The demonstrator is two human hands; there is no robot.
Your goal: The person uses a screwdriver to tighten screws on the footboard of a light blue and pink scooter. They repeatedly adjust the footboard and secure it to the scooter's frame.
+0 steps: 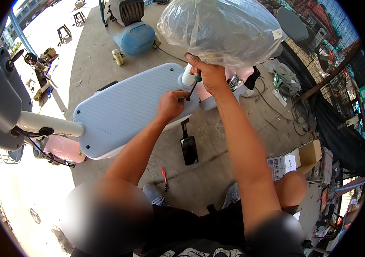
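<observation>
The blue-grey ribbed footboard (124, 100) of a small electric scooter stretches across in front of me. My right hand (211, 78) is wrapped around the green handle of a screwdriver (194, 88). Its dark shaft points down at the board's near right corner. Closed fingers of my left hand (171, 104) pinch the lower end of that shaft, beside the corner hole; any screw there is hidden. Just above my right hand is the scooter's seat (221, 32), wrapped in clear plastic. A white post (187, 76) rises from the board beside my right fingers.
The scooter's front column (51, 123) stands at the left. A black-faced mirror (189, 150) hangs or lies near the board's front edge. On the concrete are a red-handled tool (164, 177), a blue compressor tank (136, 38) and an open cardboard box (310, 156). Cables lie at the right.
</observation>
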